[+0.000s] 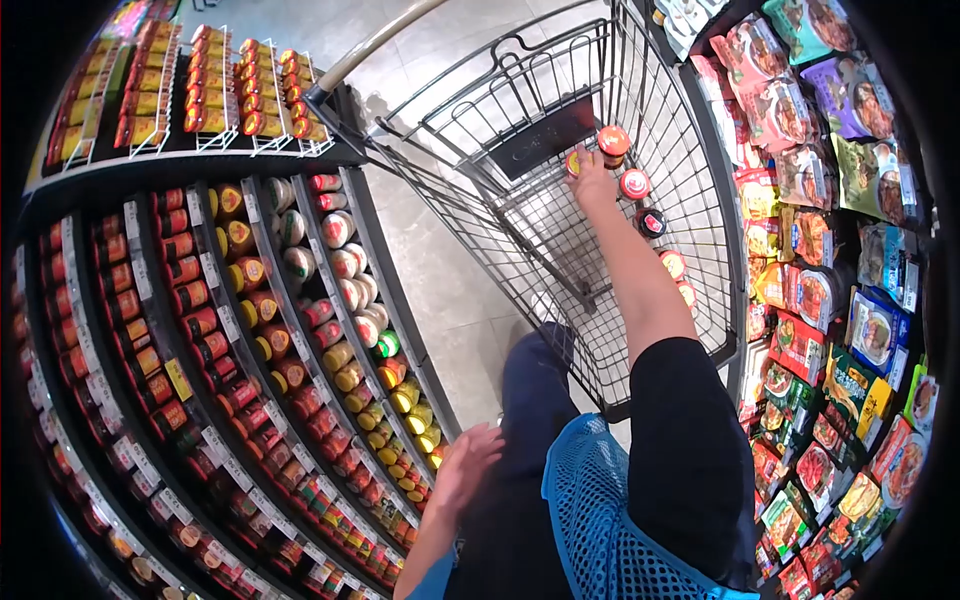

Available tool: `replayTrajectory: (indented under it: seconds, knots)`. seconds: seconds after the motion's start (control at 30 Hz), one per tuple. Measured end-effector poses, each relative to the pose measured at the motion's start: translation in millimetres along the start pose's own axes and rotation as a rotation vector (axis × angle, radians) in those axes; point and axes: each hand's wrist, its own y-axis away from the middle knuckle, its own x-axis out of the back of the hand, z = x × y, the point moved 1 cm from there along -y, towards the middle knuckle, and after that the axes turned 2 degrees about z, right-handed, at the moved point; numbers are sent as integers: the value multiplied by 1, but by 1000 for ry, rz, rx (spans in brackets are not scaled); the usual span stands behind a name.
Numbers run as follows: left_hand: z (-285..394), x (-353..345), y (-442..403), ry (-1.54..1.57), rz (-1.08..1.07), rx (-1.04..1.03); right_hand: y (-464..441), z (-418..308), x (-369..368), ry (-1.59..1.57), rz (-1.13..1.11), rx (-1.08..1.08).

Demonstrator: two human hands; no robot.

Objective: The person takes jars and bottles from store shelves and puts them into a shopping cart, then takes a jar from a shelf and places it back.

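Note:
My right hand point(597, 183) reaches down into the shopping cart point(655, 95), its fingers closed around a jar with a yellow lid point(573, 163). Right beside it stands a jar with an orange-red lid point(613, 140). Below that, along the cart's right side, are a jar with a red and white lid point(634, 184) and a jar with a dark lid point(650, 222). More jars point(672, 265) follow in the same row, partly behind the wire mesh. My left hand point(468, 466) hangs near my leg, fingers loosely stretched and holding nothing, closest to the jar shelves.
Shelves of jars point(260, 310) with price strips fill the left, topped by white wire racks of yellow and red packs point(205, 90). Bagged foods point(800, 270) line the right side. Grey tiled floor point(425, 245) lies between the cart and the shelves.

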Motion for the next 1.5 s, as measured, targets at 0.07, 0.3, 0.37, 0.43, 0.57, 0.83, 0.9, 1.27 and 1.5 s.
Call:
replayTrajectory:
  seconds: [0.07, 0.3, 0.37, 0.43, 0.57, 0.83, 0.9, 1.27, 1.5]
  knots:
    - [1, -2, 6, -8, -21, -18, 24, -5, 7, -55, 63, 54]
    - [12, 6, 47, 11, -98, -134, 170, -34, 35, -539, 3, 80]
    - [12, 12, 59, 45, -136, -178, 220, -41, 46, -752, -92, -50]
    - [11, 21, 68, 71, -164, -218, 262, -43, 55, -815, -95, -32]
    - [6, 37, 86, 91, -213, -303, 314, -26, 61, -587, -238, 67]
    - [-11, 80, 146, -82, -139, -565, 367, 12, 54, -167, -319, -11]
    - [-24, 100, 163, -153, -87, -630, 378, 32, 36, -130, -232, -17]
    - [-209, 279, 212, -203, -92, -539, 452, 30, 39, 61, -11, -80]
    - [-275, 313, 263, -98, -195, -470, 524, 8, 54, 51, -60, 66]
